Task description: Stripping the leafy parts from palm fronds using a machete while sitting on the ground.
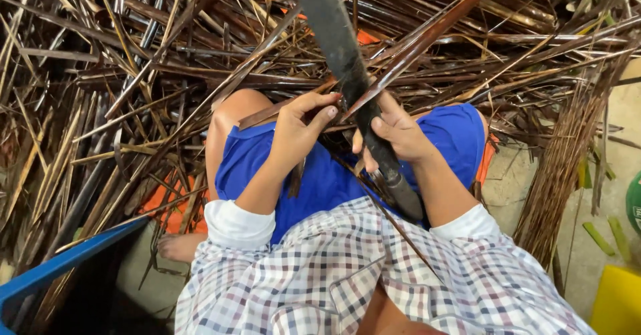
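Head view: the right hand is clenched around the handle of a long dark knife, blade pointing up and away from the body. The left hand has its fingers pinched on a brown leaf strip, pressing it against the blade just beside the right hand. Both hands are above the lap, over blue shorts. A pile of dry leaf strips covers the floor ahead. A bundle of thin sticks lies to the right.
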